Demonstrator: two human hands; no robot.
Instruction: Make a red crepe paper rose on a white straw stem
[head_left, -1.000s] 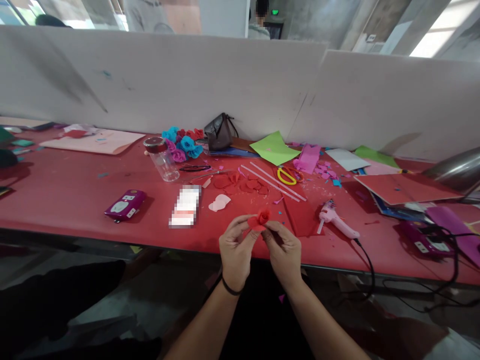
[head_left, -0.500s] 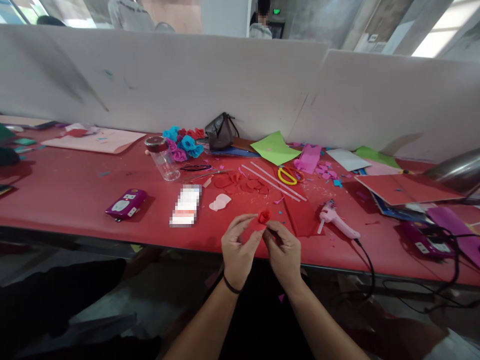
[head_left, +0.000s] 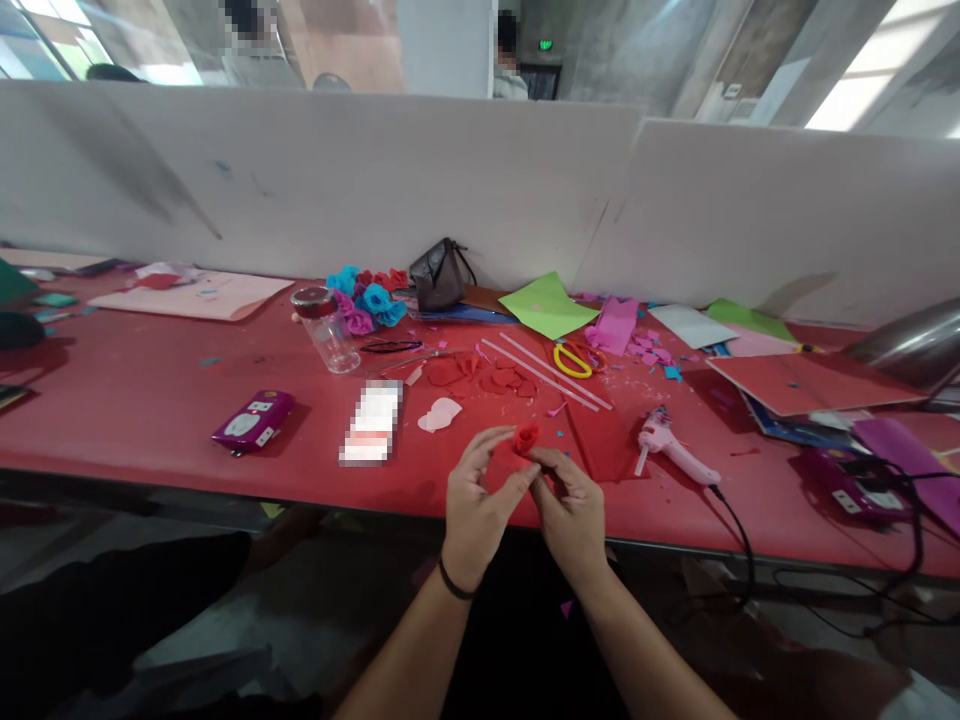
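A small red paper rose (head_left: 526,438) is held up between my two hands, above the front edge of the red table. My left hand (head_left: 480,500) has its fingers and thumb closed on the flower's left side and base. From the right, my right hand (head_left: 571,505) pinches the base, where its fingertips meet my left thumb. Cut red paper petals (head_left: 510,378) lie beyond my hands, with pale pink petal pieces (head_left: 439,414) to their left. A pink hot glue gun (head_left: 675,448) rests to the right of my right hand.
Yellow-handled scissors (head_left: 574,360) and clear glue sticks (head_left: 551,372) lie mid-table. A phone (head_left: 372,424), a purple power box (head_left: 253,420) and a glass bottle (head_left: 327,332) stand left. Finished paper flowers (head_left: 367,300) sit behind, near a white partition (head_left: 337,180). A cable (head_left: 739,530) hangs right.
The view has tilted up slightly. The rose has turned a little in my fingers, its opening showing more, and my right fingertips have shifted to its base by my left thumb.
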